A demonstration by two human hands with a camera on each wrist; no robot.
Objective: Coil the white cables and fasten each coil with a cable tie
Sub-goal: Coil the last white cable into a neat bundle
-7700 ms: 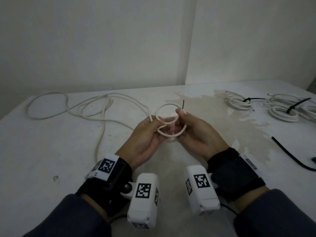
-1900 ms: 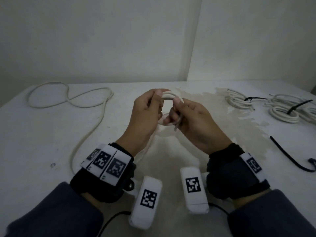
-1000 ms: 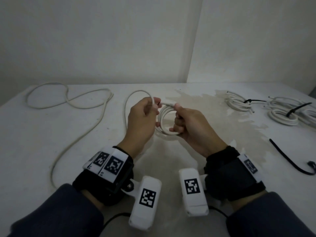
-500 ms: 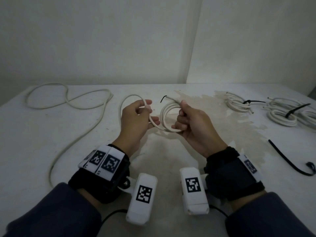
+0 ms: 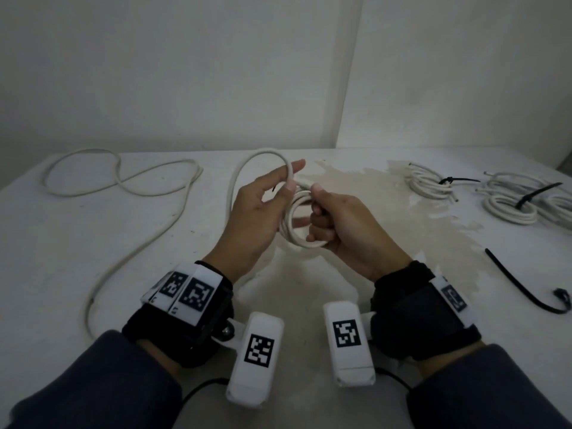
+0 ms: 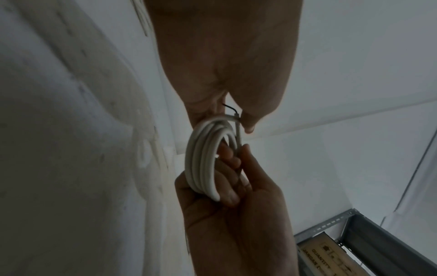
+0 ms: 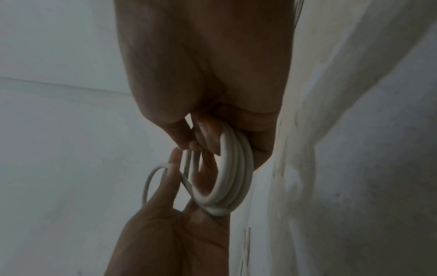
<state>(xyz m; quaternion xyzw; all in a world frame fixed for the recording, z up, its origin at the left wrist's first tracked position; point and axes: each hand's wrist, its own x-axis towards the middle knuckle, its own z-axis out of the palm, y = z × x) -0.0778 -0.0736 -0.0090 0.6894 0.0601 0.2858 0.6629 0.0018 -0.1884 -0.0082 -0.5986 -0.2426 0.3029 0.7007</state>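
In the head view, my right hand (image 5: 318, 209) grips a small coil (image 5: 292, 232) of white cable, fingers curled through its several turns. My left hand (image 5: 292, 181) is just left of it, fingers nearly straight. Thumb and forefinger pinch the cable where a fresh loop (image 5: 244, 168) arches over them toward the coil. The rest of this white cable (image 5: 139, 187) trails left across the table. The left wrist view shows the coil (image 6: 203, 164) in the right hand (image 6: 236, 205), with a dark wire tip (image 6: 229, 108) at the left hand's pinch. The right wrist view shows the coil (image 7: 234, 177) edge-on.
Two tied coils of white cable (image 5: 430, 184) (image 5: 520, 202) lie at the far right of the white table (image 5: 62, 243). A loose black cable tie (image 5: 520, 286) lies near the right edge. A wall rises close behind the table.
My left hand has lifted a new loop of cable up and right to the coil. The hands have closed together, and more slack has been drawn in from the left.
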